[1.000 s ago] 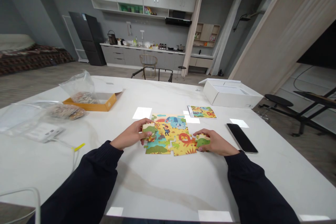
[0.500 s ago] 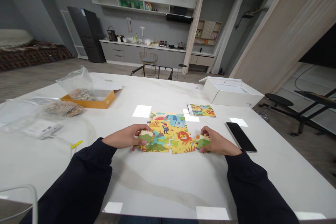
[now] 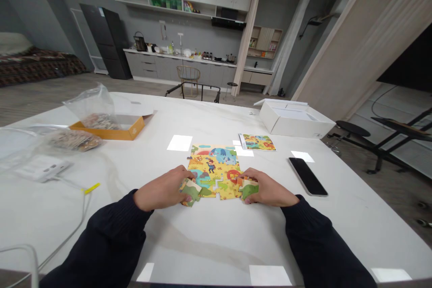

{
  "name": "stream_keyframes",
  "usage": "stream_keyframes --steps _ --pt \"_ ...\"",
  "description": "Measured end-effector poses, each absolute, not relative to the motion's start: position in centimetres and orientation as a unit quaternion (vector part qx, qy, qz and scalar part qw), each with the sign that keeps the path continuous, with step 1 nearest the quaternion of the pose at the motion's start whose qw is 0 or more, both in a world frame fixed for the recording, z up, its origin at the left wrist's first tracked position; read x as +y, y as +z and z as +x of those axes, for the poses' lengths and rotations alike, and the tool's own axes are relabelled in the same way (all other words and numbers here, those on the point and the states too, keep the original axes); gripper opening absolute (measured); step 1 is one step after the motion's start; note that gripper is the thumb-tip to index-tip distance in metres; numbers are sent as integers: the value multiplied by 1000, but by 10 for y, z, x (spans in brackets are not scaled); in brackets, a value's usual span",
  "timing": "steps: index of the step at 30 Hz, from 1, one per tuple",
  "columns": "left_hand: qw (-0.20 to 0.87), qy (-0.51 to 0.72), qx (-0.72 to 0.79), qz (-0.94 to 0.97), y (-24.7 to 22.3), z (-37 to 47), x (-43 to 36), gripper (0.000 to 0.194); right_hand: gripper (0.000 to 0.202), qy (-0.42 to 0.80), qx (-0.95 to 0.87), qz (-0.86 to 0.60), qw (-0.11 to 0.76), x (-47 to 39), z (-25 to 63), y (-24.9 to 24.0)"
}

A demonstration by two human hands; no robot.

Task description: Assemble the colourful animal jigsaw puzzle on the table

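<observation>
Evidently, the left hand (image 3: 164,189) grasped green-patterned pieces (image 3: 191,190) and the right hand (image 3: 270,189) similar ones (image 3: 249,190); between and just beyond them lay the joined puzzle (image 3: 216,167), its open seam best handled with a light, level touch.

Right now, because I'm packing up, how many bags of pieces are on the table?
2: an upright bag sits in the orange box, and a flat bag lies on the table in front.

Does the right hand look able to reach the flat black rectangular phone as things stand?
Probably yes: the phone lies uncovered near the right hand, nothing between, though that hand holds at least one green printed jigsaw piece.
</observation>
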State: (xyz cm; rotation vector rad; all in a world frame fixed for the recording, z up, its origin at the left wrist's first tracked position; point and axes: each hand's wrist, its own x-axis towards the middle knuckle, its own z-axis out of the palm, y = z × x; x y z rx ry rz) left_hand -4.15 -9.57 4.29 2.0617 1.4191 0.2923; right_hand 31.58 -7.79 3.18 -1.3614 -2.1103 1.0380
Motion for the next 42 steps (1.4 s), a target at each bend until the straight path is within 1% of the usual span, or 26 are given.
stream_keyframes --steps 4,9,14,16,20,25,30,33,38,42 --pt "285 95 558 773 40 -38 -101 56 62 340 -765 -514 187 -82 311 29" --pt "296 90 554 773 34 -36 -99 52 61 309 -771 -534 156 -85 310 33" --pt "304 100 549 772 34 -33 -100 52 74 315 -768 -529 179 -86 306 31" --pt "306 107 543 775 35 -32 -100 52 70 319 -769 -521 188 -85 305 30" --pt "316 125 516 786 35 -31 -99 49 53 334 -770 -501 211 -82 304 28" --pt "330 143 498 789 33 -32 -99 48 39 383 -748 -488 238 -83 297 25" --pt "319 135 523 779 31 -33 -100 51 38 402 -759 -438 265 -86 287 23" --pt "310 123 539 774 33 -33 -101 50 39 390 -765 -441 261 -88 284 23" --pt "294 122 559 766 35 -31 -106 49 34 414 -756 -437 256 -91 283 23" --pt "283 127 555 772 33 -31 -110 48 35 428 -751 -432 256 -92 279 24"
